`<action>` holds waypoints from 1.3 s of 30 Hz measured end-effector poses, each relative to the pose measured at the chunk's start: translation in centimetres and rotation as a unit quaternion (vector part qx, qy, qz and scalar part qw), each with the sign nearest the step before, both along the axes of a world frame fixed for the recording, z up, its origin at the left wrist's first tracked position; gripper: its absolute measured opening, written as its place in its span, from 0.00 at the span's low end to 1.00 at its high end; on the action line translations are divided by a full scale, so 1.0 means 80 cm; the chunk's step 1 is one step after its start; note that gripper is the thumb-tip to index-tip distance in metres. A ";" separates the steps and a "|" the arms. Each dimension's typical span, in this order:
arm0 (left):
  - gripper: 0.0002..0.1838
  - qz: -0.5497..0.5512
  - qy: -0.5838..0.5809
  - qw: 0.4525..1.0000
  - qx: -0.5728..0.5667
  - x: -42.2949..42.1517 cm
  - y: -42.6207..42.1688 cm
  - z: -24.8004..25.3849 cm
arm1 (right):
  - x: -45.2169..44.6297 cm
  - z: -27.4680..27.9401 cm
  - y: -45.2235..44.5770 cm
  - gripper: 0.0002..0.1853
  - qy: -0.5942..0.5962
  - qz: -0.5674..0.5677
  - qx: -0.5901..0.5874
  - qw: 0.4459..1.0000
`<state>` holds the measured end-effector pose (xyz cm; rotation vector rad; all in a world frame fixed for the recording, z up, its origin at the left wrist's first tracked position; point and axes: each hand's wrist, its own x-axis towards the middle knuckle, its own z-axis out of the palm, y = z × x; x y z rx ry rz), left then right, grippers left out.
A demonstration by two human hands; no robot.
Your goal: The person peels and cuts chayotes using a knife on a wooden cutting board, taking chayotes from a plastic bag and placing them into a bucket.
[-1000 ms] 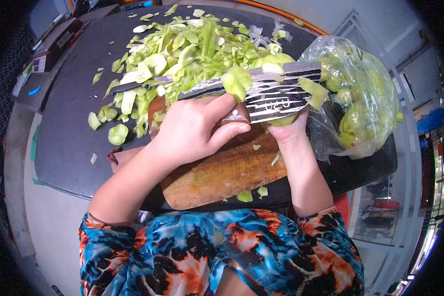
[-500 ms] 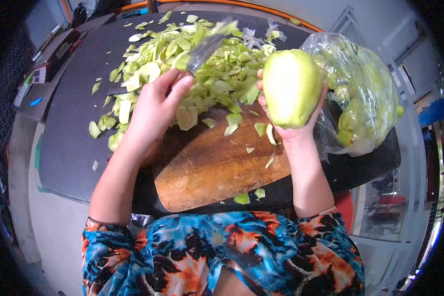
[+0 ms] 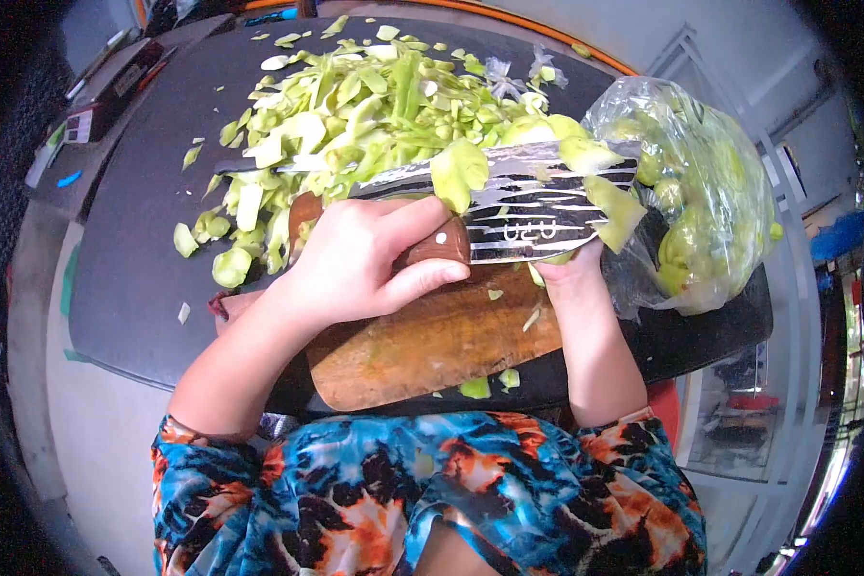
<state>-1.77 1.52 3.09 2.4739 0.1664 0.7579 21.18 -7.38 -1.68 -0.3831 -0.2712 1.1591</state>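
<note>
My left hand (image 3: 360, 254) is closed around the brown wooden handle of a cleaver (image 3: 537, 213), whose broad dark blade with wavy pale stripes points right. Thin green slices (image 3: 459, 173) cling to the blade. Behind it, my right hand (image 3: 576, 274) holds a peeled pale-green fruit, like a green papaya (image 3: 537, 129); the blade hides most of the fruit and my fingers. Below both hands lies a wooden cutting board (image 3: 432, 350) with a few scraps on it. Beyond it rises a large heap of green slices and peelings (image 3: 355, 106).
A clear plastic bag (image 3: 710, 192) of green pieces stands at the right of the dark table (image 3: 144, 259). At the heap's left edge a dark handle (image 3: 235, 169) pokes out. Small scraps lie near the table's front edge.
My left hand has brought the cleaver from above the heap rightward and down, across the front of the fruit. The blade now covers most of the fruit, which was in full view before.
</note>
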 end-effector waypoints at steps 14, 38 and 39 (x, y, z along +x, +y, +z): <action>0.18 0.223 -0.022 0.968 -0.110 0.001 0.035 -0.006 | -0.012 0.039 -0.006 0.40 -0.121 0.093 0.032 0.988; 0.15 -0.009 -0.040 0.990 0.133 0.019 -0.024 -0.013 | -0.019 0.039 -0.010 0.33 -0.034 0.052 -0.037 0.997; 0.15 -0.008 -0.040 0.990 0.133 0.019 -0.024 -0.013 | -0.019 0.038 -0.010 0.33 -0.027 0.059 -0.034 0.997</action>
